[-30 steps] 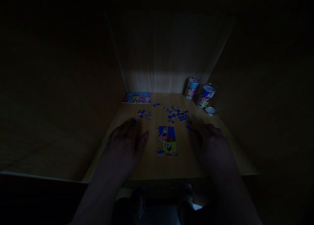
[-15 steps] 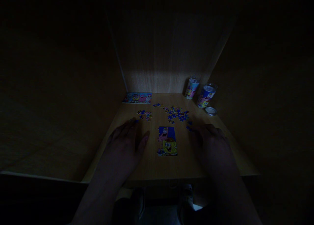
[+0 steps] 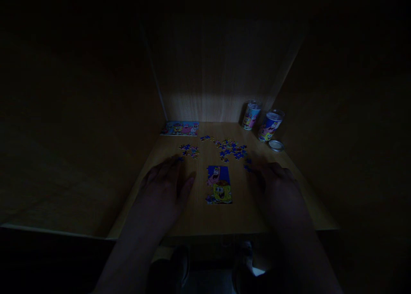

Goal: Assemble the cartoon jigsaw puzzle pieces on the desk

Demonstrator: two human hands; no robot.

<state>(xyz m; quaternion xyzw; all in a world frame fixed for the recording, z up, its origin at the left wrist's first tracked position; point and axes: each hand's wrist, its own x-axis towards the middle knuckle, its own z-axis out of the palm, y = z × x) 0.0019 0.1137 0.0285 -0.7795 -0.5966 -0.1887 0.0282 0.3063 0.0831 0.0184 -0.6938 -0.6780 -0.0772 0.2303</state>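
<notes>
The scene is very dark. My left hand (image 3: 167,185) lies flat on the wooden desk (image 3: 195,217), fingers stretched out, left of a partly built cartoon jigsaw (image 3: 218,184). My right hand (image 3: 276,182) rests palm down to the right of that jigsaw, fingers pointing at a few loose blue pieces (image 3: 247,165). Neither hand holds anything. More loose pieces (image 3: 230,148) are scattered behind the jigsaw, with a smaller cluster (image 3: 189,149) near my left fingertips.
Two printed cans (image 3: 269,125) stand at the back right, a round lid (image 3: 276,145) lying in front of them. A colourful picture card (image 3: 180,128) lies at the back left. Wooden walls close the desk on three sides. My feet show below the front edge.
</notes>
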